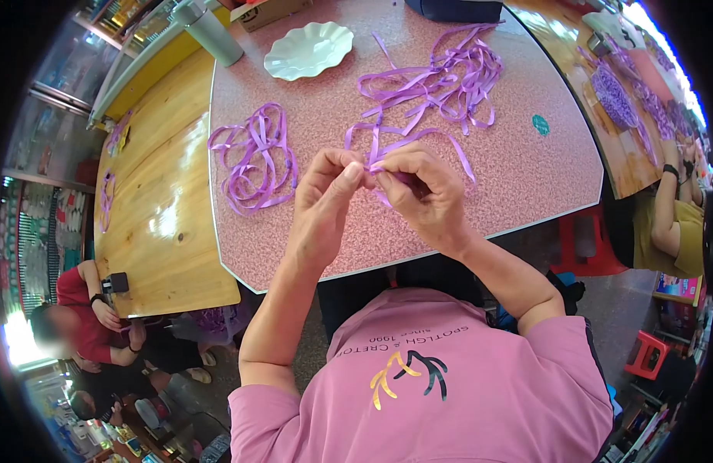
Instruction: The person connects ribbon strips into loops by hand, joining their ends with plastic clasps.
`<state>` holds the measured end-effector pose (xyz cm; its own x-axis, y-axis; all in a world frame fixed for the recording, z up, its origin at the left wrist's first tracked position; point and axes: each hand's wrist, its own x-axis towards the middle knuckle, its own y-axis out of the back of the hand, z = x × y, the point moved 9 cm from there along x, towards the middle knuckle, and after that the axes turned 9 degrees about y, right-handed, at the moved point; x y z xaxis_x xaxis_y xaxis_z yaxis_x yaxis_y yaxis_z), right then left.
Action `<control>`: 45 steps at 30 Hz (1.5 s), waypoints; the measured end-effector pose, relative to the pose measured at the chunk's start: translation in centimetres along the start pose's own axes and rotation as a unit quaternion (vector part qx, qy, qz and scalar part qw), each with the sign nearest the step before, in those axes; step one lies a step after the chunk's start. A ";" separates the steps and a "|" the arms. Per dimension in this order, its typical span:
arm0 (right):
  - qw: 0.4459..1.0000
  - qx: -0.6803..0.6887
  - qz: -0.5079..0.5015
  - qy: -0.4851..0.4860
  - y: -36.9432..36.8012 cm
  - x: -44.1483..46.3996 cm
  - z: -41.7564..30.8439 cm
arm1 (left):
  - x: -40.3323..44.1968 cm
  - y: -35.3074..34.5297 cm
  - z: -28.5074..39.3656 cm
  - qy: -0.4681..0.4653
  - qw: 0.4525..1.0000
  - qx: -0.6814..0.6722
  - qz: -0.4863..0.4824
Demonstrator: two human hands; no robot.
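Both my hands meet over the front part of a pink speckled table (310, 239). My left hand (329, 193) pinches purple ribbon between thumb and forefinger. Close beside it, my right hand (426, 185) is closed on the same purple ribbon (374, 147), thumb against curled fingers. Loops of this ribbon spread out beyond my fingertips. A loose coil of purple ribbon (256, 166) lies to the left of my hands. Farther back on the right sits a larger tangled heap of purple ribbon (464, 73). The exact spot between my fingertips is too small to make out.
A white scalloped plate (308, 51), a grey-green tumbler (210, 32) and a cardboard box (268, 11) stand at the back. A wooden table (160, 208) adjoins on the left. Other people sit at left and right; a red stool (591, 239) stands at right.
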<state>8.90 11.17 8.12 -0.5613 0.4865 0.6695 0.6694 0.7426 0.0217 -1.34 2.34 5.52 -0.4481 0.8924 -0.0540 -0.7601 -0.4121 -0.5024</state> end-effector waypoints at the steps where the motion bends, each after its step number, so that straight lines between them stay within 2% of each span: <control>1: 0.996 -0.046 -0.020 0.073 0.0 0.5 -1.3 | 0.0 -0.1 0.3 -0.002 1.000 -0.001 0.001; 2: 0.984 -0.091 -0.040 0.145 -0.2 0.7 -2.6 | 0.1 -0.2 0.0 0.023 0.999 -0.031 0.003; 3: 0.984 -0.090 -0.041 0.145 0.1 0.9 -2.4 | 0.2 -0.2 -0.3 0.049 0.997 -0.061 0.004; 5: 0.954 -0.174 -0.071 0.233 -0.3 0.8 -3.6 | 0.3 0.0 -0.3 0.044 0.998 -0.039 0.014; 10: 0.950 -0.197 -0.081 0.230 -0.2 1.0 -3.5 | 0.3 0.4 -0.7 0.038 0.998 -0.040 0.024; 13: 0.952 -0.192 -0.081 0.224 -0.3 1.0 -3.5 | -0.2 -0.2 -0.2 0.004 0.999 -0.049 -0.006; 15: 0.954 -0.189 -0.084 0.215 -0.4 1.1 -3.4 | -0.4 -0.2 -0.1 -0.017 1.000 0.007 0.019; 18: 0.959 -0.177 -0.074 0.209 -0.4 1.2 -3.3 | -0.4 0.2 -0.6 -0.024 0.999 0.019 0.040; 24: 0.985 -0.121 -0.075 0.100 -0.4 1.2 -1.8 | -0.3 0.4 -1.1 -0.056 0.996 -0.003 0.062; 26: 0.991 -0.095 -0.091 0.002 -0.5 1.2 -0.5 | -0.3 0.3 -1.3 -0.053 0.996 -0.020 0.066; 27: 0.991 -0.095 -0.092 0.002 -0.6 1.1 -0.6 | -0.3 0.3 -1.4 -0.049 0.996 -0.037 0.069; 29: 0.984 0.043 -0.035 -0.169 -0.5 0.0 2.3 | -0.4 0.2 -1.6 -0.042 0.997 -0.029 0.065; 32: 0.971 0.080 -0.022 -0.226 -0.6 -0.2 2.6 | -0.4 0.3 -1.8 -0.031 0.997 -0.004 0.064; 34: 0.973 0.068 -0.034 -0.220 -0.6 -0.1 2.4 | -0.5 0.6 -2.1 -0.027 0.997 0.014 0.069; 36: 0.974 0.056 -0.047 -0.213 -0.8 -0.1 2.3 | -0.7 0.9 -1.5 -0.076 0.990 0.074 0.090; 39: 0.977 0.025 -0.060 -0.205 -0.9 -0.4 2.3 | -0.6 1.0 -1.2 -0.119 0.988 0.021 0.100; 43: 0.974 0.111 -0.033 -0.194 -1.0 -0.2 2.3 | -0.8 0.5 -0.8 -0.123 0.989 0.006 0.084; 45: 0.966 0.159 -0.025 -0.203 -1.1 -0.1 2.2 | -0.9 0.2 -0.8 -0.113 0.987 0.056 0.096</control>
<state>7.14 11.32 6.44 -0.7765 0.5395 0.3255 0.4896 0.8418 -0.2273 -0.73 1.58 4.74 -0.6723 0.7378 0.0611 -0.6929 -0.5980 -0.4029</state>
